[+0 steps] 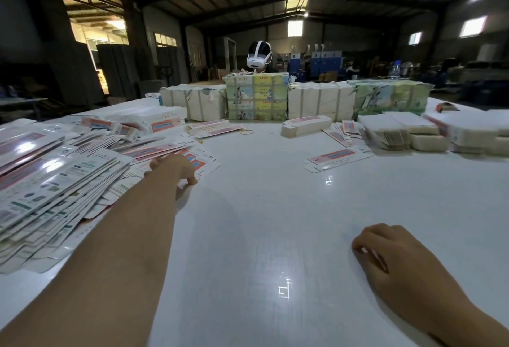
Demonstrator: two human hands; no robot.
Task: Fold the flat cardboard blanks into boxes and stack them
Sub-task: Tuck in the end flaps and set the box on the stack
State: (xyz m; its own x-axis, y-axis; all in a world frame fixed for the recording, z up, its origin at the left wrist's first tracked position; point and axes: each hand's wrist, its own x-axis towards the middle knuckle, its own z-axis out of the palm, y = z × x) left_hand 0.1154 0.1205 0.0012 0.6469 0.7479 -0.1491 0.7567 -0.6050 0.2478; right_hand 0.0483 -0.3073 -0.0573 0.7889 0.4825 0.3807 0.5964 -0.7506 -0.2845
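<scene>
- Head view: dim warehouse hall seen behind a glossy white table [275,209]; ceiling lights are reflected on its surface.
- Left hand [172,169] is stretched out toward 11 o'clock; fingers are curled down onto the edge of a printed flat blank [205,160], fingertips touching the table. Whether the blank is actually pinched cannot be told.
- Right hand [391,258] is rested at 4 o'clock on the bare table, fingers loosely curled, nothing held.
- Large fanned pile of flat blanks [55,181] is spread at 9 o'clock, just beside the left forearm.
- Single loose blank [337,158] is lying flat at 1 o'clock, apart from both hands.
- Folded boxes [154,122] are seen behind the pile at 11 o'clock; one more folded box [305,124] at 12 o'clock.
- Wrapped bundles [256,97] are lined along the far edge; white stacks [399,131] at 2 o'clock.
- Rubber band [247,132] is lying near the far middle.
- Second person's headset [258,55] is visible behind the bundles.
</scene>
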